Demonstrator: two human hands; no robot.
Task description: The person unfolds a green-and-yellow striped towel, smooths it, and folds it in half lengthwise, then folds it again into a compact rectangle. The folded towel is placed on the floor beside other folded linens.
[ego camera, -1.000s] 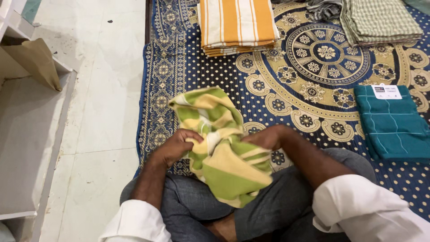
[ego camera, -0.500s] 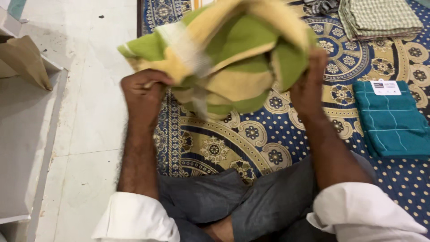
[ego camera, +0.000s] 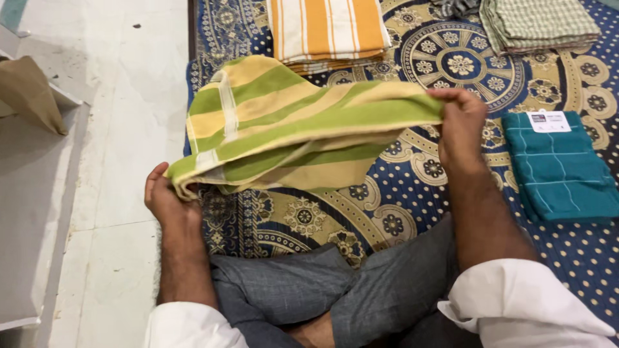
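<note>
Bright even indoor light, soft shadows, sharp, no glare.

1. Left hand (ego camera: 162,196): bare, no rings or watch visible; forearm uncovered up to the cuff.
2. Right hand (ego camera: 461,125): bare, likewise unadorned.
3. White sleeves (ego camera: 522,303), both rolled back into thick, creased folds near the elbows.
4. Grey trousers (ego camera: 335,293), finely woven with a faint check and wrinkled over the legs.
</note>
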